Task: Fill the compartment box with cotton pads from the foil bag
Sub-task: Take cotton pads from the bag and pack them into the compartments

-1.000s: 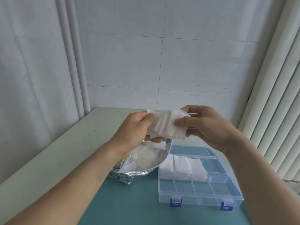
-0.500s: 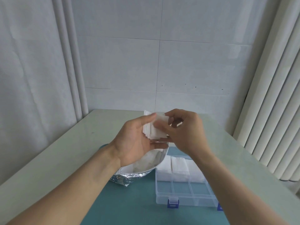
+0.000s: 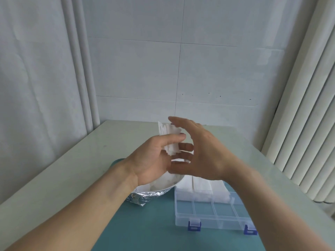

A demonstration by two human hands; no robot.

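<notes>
My left hand grips an upright stack of white cotton pads between thumb and fingers, held in the air above the open foil bag. My right hand hovers beside the stack with straight fingers, blurred by motion; I cannot tell whether it touches the pads. The bag lies on the teal mat with more pads inside. The clear compartment box with blue latches stands to the right of the bag. Its far row holds white pads; the near compartments show only the mat through them.
A teal mat covers the near part of the pale table. The white tiled wall stands behind, a curtain on the left, and vertical blinds close on the right.
My right hand let go of the pads and spread its fingers straight. My left hand keeps the stack, now more upright. The view tilted up a little.
</notes>
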